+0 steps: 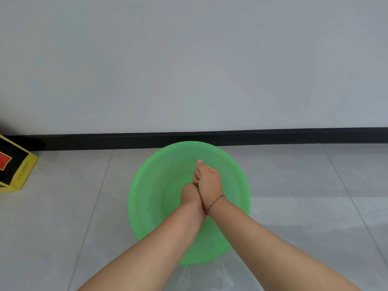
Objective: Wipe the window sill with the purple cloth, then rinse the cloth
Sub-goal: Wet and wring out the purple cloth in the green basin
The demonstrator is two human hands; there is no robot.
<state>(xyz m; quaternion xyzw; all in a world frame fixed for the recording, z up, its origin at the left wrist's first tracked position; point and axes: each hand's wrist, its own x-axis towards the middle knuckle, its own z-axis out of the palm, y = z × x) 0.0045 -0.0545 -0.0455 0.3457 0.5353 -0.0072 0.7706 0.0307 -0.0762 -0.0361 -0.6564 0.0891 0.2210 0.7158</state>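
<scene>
A: Head view, looking down on a round green plastic basin point(151, 185), smooth and glossy, sitting on pale grey floor tiles point(63, 206) just in front of a black skirting board point(273, 136).

B: And both hands are over the middle of that basin?

A: Right over it. The left hand point(189, 195) is curled into a fist, pressed against the right hand point(210, 181), which closes around something with the thumb pointing away. A thin red string bracelet point(216, 201) circles the right wrist.

B: What's in the basin? Where's the purple cloth?

A: I can't see the cloth at all; if it's there, the hands hide it. Whether there's water in the basin, I can't tell either.

B: Anything else?

A: A black and yellow cardboard box point(14, 166) with a red patch, well to the left of the basin, and a plain matte grey wall point(189, 59) behind.
</scene>
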